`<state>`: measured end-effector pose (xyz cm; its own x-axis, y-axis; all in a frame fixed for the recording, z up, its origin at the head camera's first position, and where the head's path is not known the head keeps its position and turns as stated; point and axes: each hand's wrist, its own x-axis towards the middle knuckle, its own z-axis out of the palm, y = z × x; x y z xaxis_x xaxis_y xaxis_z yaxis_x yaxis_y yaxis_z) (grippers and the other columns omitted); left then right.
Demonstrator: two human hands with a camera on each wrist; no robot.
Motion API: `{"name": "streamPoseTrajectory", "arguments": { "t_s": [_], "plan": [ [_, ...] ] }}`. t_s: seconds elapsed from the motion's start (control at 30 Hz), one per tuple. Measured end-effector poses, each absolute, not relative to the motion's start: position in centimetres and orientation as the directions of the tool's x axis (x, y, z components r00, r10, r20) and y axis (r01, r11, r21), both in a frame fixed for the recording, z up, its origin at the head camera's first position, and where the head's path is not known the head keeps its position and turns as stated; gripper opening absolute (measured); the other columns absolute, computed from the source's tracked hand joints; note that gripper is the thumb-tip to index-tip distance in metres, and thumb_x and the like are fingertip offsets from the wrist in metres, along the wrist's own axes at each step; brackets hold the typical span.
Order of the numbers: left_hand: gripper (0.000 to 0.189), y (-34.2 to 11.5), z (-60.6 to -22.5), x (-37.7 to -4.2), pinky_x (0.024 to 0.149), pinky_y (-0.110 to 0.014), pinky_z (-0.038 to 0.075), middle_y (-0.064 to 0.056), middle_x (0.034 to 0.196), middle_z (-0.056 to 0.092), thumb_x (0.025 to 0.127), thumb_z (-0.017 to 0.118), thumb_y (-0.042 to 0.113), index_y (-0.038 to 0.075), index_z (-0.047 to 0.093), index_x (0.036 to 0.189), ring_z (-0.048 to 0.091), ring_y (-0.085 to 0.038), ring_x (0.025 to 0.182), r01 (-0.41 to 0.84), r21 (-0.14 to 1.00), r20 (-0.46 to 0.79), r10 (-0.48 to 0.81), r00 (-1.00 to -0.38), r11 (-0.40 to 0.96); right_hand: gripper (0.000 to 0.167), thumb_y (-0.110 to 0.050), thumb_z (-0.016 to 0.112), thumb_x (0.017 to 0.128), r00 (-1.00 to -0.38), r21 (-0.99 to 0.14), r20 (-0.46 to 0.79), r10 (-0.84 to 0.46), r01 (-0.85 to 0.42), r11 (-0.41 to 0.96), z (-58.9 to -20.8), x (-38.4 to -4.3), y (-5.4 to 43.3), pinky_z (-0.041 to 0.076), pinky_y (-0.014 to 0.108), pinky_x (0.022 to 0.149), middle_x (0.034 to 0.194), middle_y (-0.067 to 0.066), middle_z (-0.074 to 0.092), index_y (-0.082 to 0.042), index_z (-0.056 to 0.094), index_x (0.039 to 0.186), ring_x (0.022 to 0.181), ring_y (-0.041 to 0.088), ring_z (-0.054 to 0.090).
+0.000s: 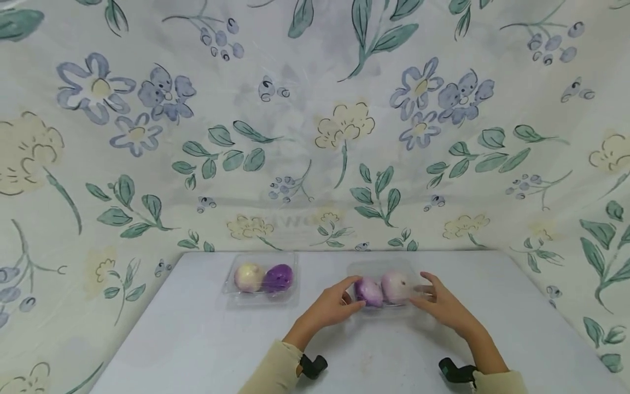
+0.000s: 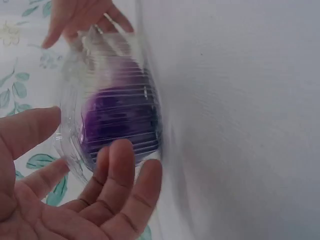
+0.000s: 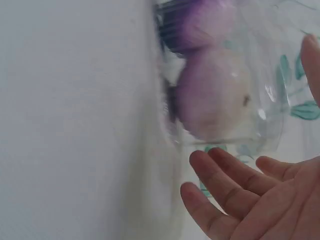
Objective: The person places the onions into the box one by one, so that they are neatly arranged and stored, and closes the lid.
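Note:
A clear plastic clamshell box (image 1: 366, 267) stands on the right half of the white table. Inside it, side by side, are a purple-streaked round vegetable (image 1: 368, 293) and a paler one (image 1: 395, 287), both onion-like. My left hand (image 1: 326, 307) is at the box's left end, thumb and fingers spread around it; its fingertips (image 2: 121, 152) overlap the ribbed wall in the left wrist view. Whether they press on the plastic I cannot tell. At the opposite end, my right hand (image 1: 445, 307) has its fingers loosely extended, just short of the box in the right wrist view.
Another clear box (image 1: 235, 301) sits further left on the table (image 1: 197, 339), holding a pale round vegetable (image 1: 249, 277) and a deep purple one (image 1: 278, 278). Behind the table hangs a flower-patterned cloth (image 1: 305, 109). Dark wrist cameras are on both wrists.

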<state>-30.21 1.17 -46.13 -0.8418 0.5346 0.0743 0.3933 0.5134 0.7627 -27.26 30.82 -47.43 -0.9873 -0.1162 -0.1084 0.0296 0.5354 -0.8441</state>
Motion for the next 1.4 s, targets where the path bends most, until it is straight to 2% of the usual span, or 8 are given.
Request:
{"name": "streamPoseTrajectory", "arguments": {
  "t_s": [0.17, 0.33, 0.7, 0.87, 0.97, 1.1, 1.27, 1.4],
  "plan": [
    [0.058, 1.3, -46.8, -30.3, 0.063, -0.029, 0.055, -0.006, 0.087, 0.065, 0.093, 0.067, 0.018, 0.02, 0.045, 0.146, 0.062, -0.013, 0.07, 0.268, 0.86, 0.002, 0.521, -0.853, 0.435, 0.065, -0.032, 0.056, 0.101, -0.985, -0.888, -0.146, -0.087, 0.091, 0.452, -47.0, -27.0, 32.0, 0.056, 0.042, 0.09, 0.126, 0.024, 0.061, 0.0, 0.029, 0.151, 0.105, 0.03, 0.066],
    [0.059, 1.6, -47.1, -30.2, 0.062, -0.034, 0.06, -0.019, 0.087, 0.067, 0.09, 0.061, 0.005, 0.016, 0.047, 0.146, 0.063, -0.015, 0.063, 0.132, 0.939, -0.037, 0.473, -0.881, 0.318, 0.066, -0.02, 0.059, 0.097, -0.972, -0.927, -0.198, -0.124, 0.144, 0.346, -47.0, -27.0, 32.1, 0.057, 0.034, 0.079, 0.104, 0.016, 0.066, 0.001, 0.028, 0.15, 0.084, 0.02, 0.064],
    [0.06, 1.9, -47.2, -30.2, 0.06, -0.035, 0.06, -0.014, 0.068, 0.066, 0.086, 0.061, -0.001, 0.011, 0.05, 0.144, 0.064, -0.016, 0.054, 0.066, 0.968, -0.051, 0.445, -0.894, 0.243, 0.069, -0.012, 0.054, 0.097, -0.966, -0.953, -0.205, -0.157, 0.16, 0.257, -47.2, -27.1, 31.7, 0.057, 0.031, 0.072, 0.091, 0.011, 0.066, 0.0, 0.016, 0.153, 0.074, 0.017, 0.061],
    [0.059, 1.7, -46.8, -30.5, 0.06, -0.036, 0.061, -0.008, 0.064, 0.06, 0.089, 0.063, -0.003, 0.01, 0.05, 0.145, 0.063, -0.015, 0.053, 0.055, 0.971, -0.061, 0.462, -0.884, 0.235, 0.065, -0.01, 0.056, 0.097, -0.974, -0.954, -0.182, -0.131, 0.143, 0.263, -47.3, -27.5, 31.6, 0.057, 0.031, 0.071, 0.088, 0.009, 0.067, 0.0, 0.02, 0.151, 0.072, 0.016, 0.06],
    [0.059, 1.4, -46.2, -30.6, 0.059, -0.037, 0.061, -0.013, 0.077, 0.063, 0.091, 0.065, 0.003, 0.012, 0.047, 0.146, 0.062, -0.016, 0.06, 0.056, 0.957, -0.093, 0.486, -0.869, 0.284, 0.062, -0.013, 0.058, 0.096, -0.98, -0.932, -0.176, -0.098, 0.134, 0.337, -47.0, -27.5, 31.4, 0.059, 0.034, 0.071, 0.092, 0.012, 0.069, 0.0, 0.026, 0.148, 0.078, 0.018, 0.064],
    [0.062, 0.7, -45.3, -30.5, 0.065, -0.035, 0.058, -0.021, 0.105, 0.059, 0.091, 0.071, 0.019, 0.012, 0.045, 0.147, 0.061, -0.021, 0.078, 0.251, 0.845, -0.041, 0.525, -0.85, 0.473, 0.061, -0.017, 0.063, 0.095, -0.995, -0.856, -0.083, -0.046, 0.048, 0.515, -46.2, -27.2, 31.4, 0.06, 0.041, 0.075, 0.111, 0.021, 0.067, 0.001, 0.034, 0.146, 0.094, 0.028, 0.067],
    [0.072, 0.6, -44.9, -30.2, 0.097, -0.051, 0.049, -0.025, 0.139, 0.043, 0.088, 0.075, 0.036, 0.01, 0.043, 0.148, 0.051, -0.036, 0.123, 0.441, 0.694, 0.109, 0.522, -0.846, 0.569, 0.066, -0.026, 0.065, 0.096, -0.991, -0.755, 0.123, -0.044, -0.122, 0.644, -45.9, -27.1, 30.8, 0.054, 0.054, 0.092, 0.146, 0.027, 0.045, -0.005, 0.035, 0.15, 0.123, 0.047, 0.055],
    [0.073, 0.6, -45.5, -30.7, 0.113, -0.059, 0.034, -0.023, 0.16, 0.026, 0.091, 0.071, 0.035, 0.008, 0.039, 0.151, 0.031, -0.041, 0.146, 0.488, 0.709, 0.146, 0.571, -0.808, 0.509, 0.078, -0.041, 0.063, 0.096, -0.983, -0.724, 0.095, -0.155, -0.175, 0.667, -46.9, -27.3, 29.6, 0.047, 0.059, 0.101, 0.161, 0.026, 0.023, -0.007, 0.026, 0.156, 0.134, 0.053, 0.042]
  ]
}}
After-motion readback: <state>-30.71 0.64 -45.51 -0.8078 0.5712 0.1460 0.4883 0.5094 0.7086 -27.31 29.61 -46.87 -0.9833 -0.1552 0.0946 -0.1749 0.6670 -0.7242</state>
